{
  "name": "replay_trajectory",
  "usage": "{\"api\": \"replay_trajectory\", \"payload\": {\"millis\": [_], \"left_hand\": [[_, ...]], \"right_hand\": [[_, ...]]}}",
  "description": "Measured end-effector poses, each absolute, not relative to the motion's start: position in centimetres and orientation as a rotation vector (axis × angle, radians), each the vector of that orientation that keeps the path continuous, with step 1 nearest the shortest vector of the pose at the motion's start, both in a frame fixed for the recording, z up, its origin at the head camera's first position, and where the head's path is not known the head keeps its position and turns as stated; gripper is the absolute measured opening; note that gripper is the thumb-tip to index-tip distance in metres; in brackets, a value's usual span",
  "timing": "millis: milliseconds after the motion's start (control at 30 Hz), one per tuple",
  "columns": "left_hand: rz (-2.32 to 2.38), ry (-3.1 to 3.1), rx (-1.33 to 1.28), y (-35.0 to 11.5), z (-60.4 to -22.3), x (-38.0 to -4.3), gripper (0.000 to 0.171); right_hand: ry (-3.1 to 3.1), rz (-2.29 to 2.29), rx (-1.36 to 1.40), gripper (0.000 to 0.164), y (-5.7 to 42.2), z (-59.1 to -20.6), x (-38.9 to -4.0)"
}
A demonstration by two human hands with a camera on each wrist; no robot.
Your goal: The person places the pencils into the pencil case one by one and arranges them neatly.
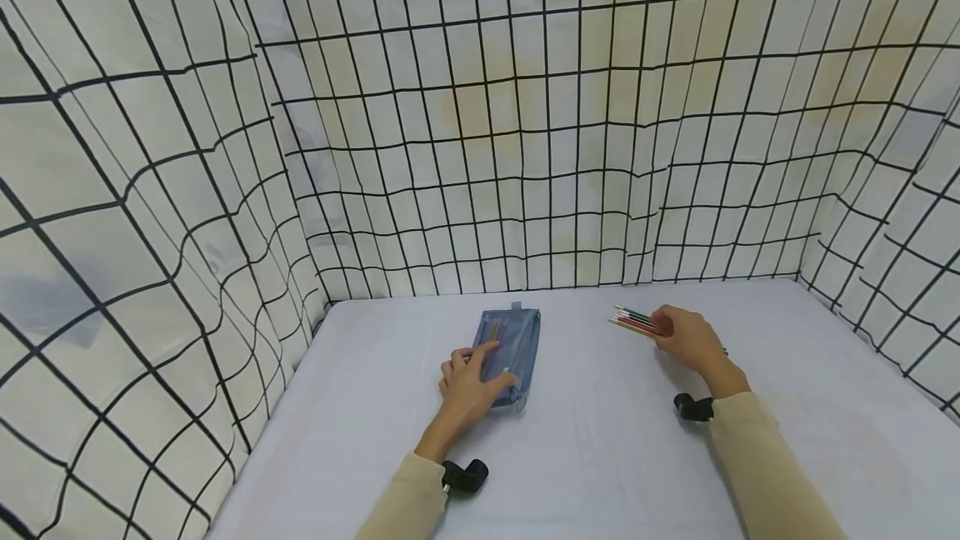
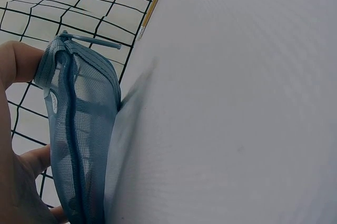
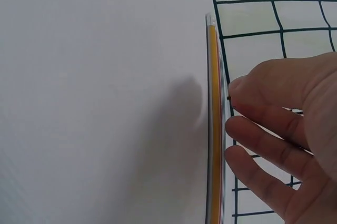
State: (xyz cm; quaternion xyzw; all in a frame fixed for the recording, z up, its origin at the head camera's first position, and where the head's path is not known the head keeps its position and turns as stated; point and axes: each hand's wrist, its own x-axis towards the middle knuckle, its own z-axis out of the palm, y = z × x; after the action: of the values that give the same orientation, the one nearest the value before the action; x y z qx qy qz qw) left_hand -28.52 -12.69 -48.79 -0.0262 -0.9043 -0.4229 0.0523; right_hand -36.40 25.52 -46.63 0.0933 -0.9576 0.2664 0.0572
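A blue mesh zip pouch (image 1: 527, 352) lies on the white table left of centre, with pencils showing through its mesh. My left hand (image 1: 465, 386) rests across it with fingers spread, the thumb near its front end. Up close, its zipper (image 2: 71, 129) runs along the side, and the fingers (image 2: 36, 160) touch the upper face. To the right lies a small bundle of pencils (image 1: 633, 321), one yellow pencil (image 3: 214, 103) being nearest. My right hand (image 1: 686, 340) is over the bundle, its loosely bent fingertips (image 3: 234, 124) right at the pencils.
Both hands work on a white-covered table (image 1: 585, 457). Walls of white cloth with a black grid net (image 1: 480, 132) rise behind and at both sides of it. Each wrist carries a small black camera, the left camera (image 1: 467, 476) being close over the table.
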Motion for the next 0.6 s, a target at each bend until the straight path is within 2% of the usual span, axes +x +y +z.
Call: {"api": "replay_trajectory", "payload": {"millis": [600], "left_hand": [[-1.292, -2.744, -0.079, -12.65, -48.63, -28.36, 0.069]], "right_hand": [[-2.974, 0.707, 0.283, 0.032, 25.69, -46.60, -35.98]]}}
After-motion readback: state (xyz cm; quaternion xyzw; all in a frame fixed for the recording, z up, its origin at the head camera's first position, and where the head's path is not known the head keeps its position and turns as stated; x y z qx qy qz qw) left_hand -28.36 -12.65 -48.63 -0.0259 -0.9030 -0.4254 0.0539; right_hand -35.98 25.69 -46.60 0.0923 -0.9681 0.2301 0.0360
